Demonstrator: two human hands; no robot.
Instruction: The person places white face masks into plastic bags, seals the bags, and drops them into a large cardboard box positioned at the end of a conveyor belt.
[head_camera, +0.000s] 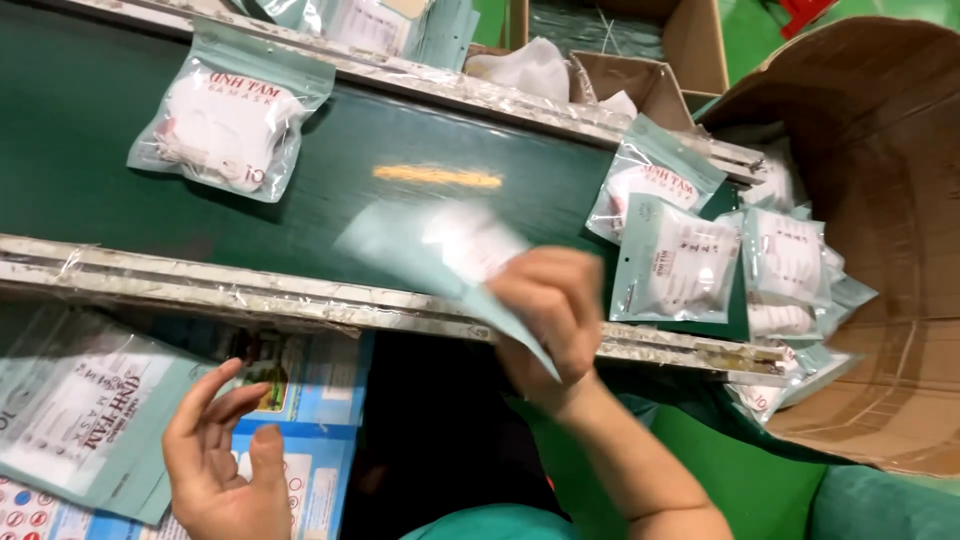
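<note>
- Our right hand (555, 315) pinched a motion-blurred pale teal plastic pouch of white masks (450, 255) by its corner, over the dark green conveyor belt (400, 150).
- Our left hand (225, 460) hung with fingers spread and empty, beside a stack of teal pouches (80, 410) on blue printed sheets (320, 380).
- We counted one pouch upstream (230, 115) and roughly six bunched at the brown cardboard drum (880, 200).
</note>
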